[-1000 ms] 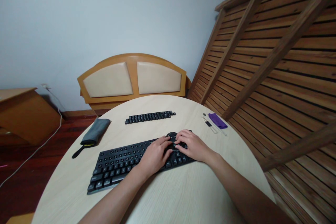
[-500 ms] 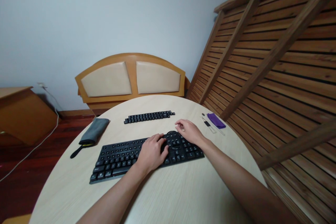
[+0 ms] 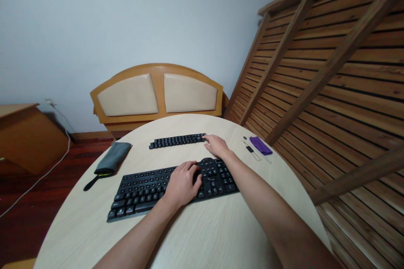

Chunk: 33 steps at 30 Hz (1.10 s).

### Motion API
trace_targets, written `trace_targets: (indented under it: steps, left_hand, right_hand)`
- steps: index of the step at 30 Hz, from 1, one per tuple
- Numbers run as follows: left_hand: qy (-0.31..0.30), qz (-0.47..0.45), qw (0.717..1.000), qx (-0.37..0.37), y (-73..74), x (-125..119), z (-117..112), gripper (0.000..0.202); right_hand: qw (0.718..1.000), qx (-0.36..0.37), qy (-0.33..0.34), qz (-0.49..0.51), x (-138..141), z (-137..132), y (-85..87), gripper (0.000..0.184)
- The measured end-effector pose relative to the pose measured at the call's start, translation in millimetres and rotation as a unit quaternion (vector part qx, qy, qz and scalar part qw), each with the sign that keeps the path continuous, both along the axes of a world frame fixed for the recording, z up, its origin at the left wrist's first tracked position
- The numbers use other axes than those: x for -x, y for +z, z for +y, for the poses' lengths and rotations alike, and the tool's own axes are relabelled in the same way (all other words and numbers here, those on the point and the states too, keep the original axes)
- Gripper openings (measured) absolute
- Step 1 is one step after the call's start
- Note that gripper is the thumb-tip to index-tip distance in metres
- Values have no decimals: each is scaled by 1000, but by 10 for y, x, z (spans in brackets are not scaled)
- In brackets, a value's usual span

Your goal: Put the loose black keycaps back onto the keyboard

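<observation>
A black keyboard [image 3: 145,185] lies across the table in front of me. Its upper left rows show small bare key stems, while the front rows and number pad carry keycaps. My left hand [image 3: 184,183] rests open on the keyboard's middle, fingers and thumb apart. Behind it, loose black keycaps [image 3: 176,141] stand in tidy rows. My right hand [image 3: 216,146] reaches over the keyboard to the right end of those rows. Its forefinger touches the end keycaps, and the thumb is held apart below. The fingers partly hide those keycaps.
On the round table [image 3: 221,227], a grey pouch [image 3: 113,157] with a black strap lies at the left. At the right are a purple cloth [image 3: 260,145] and a wire tool with a black middle [image 3: 249,149]. A wooden slatted frame [image 3: 341,75] leans beyond the right edge.
My right hand has moved away from me and slightly left, from above the keyboard's back edge to the right end of the keycap rows. My left hand stays in place.
</observation>
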<state>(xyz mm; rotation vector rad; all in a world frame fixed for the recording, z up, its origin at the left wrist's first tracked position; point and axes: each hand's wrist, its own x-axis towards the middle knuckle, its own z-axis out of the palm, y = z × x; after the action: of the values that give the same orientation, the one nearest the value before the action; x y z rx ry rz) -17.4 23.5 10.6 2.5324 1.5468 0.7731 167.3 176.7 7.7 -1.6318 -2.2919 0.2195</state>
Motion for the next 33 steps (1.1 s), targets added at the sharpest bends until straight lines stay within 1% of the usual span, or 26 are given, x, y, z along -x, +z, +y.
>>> trace_targets:
  steps: [5, 8, 10, 13, 15, 17, 20, 25, 28, 33]
  left_hand:
    - [-3, -4, 1000, 0, 2, 0, -3, 14]
    - [-3, -17, 1000, 4, 9, 1, -1, 14]
    - [-1, -31, 999, 16, 12, 4, 7, 17]
    - [7, -63, 997, 39, -5, 15, 31, 26]
    - [11, -86, 995, 47, -32, 27, 49, 32]
    - [4, -104, 993, 53, -60, 37, 64, 37]
    - [-17, -124, 990, 66, -76, 46, 79, 37]
    - [-45, -126, 988, 78, -49, 50, 87, 28]
    - [-55, -115, 989, 76, -52, 54, 90, 22]
    - [-65, -122, 987, 77, -74, 57, 106, 15]
  right_hand:
    - [1000, 5, -7, 17, -51, -35, 22, 23]
    - [999, 14, -1, 30, -109, -134, 71, 16]
    - [999, 17, 10, 43, -145, -256, 103, 14]
    - [995, 14, 38, 87, -180, -524, 129, 17]
    - [980, 14, 94, 175, -192, -726, 127, 18]
    - [967, 23, 141, 210, -199, -907, 111, 19]
    - [958, 17, 154, 242, -209, -1075, 69, 17]
    - [949, 35, 144, 279, -213, -1098, -2, 15]
    - [955, 13, 142, 259, -210, -1080, -28, 14]
    - [959, -6, 167, 227, -220, -1085, -42, 11]
